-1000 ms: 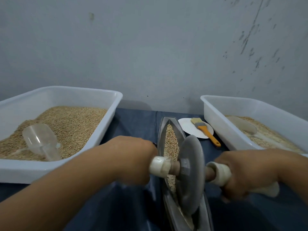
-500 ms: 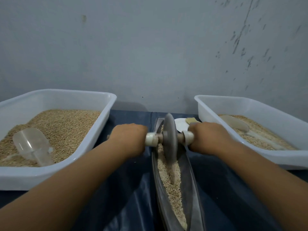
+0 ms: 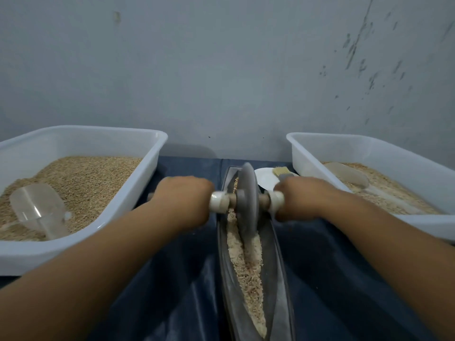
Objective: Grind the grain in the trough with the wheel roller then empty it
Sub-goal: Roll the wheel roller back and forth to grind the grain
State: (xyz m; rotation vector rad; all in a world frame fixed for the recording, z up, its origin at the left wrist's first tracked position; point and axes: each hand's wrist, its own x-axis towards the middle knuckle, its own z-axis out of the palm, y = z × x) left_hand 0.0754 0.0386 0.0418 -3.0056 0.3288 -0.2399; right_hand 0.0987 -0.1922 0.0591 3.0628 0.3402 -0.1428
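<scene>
A narrow grey metal trough [image 3: 278, 279] runs away from me down the middle of the blue cloth. Tan grain [image 3: 248, 262] lies along its groove, partly crushed. The grey wheel roller [image 3: 247, 193] stands upright in the trough's far half. My left hand [image 3: 183, 200] grips the roller's left handle, whose cream end cap shows beside the disc. My right hand [image 3: 299, 198] grips the right handle. Both arms are stretched forward.
A white tub [image 3: 150, 166] on the left holds whole grain and a clear plastic scoop [image 3: 39, 210]. A second white tub [image 3: 418, 166] on the right holds paler grain and another scoop [image 3: 349, 175]. A small white plate [image 3: 264, 178] with a brush lies beyond the trough.
The roller has travelled from the near end of the trough to its far half, with both hands on its handles. Over the last half second it barely moved.
</scene>
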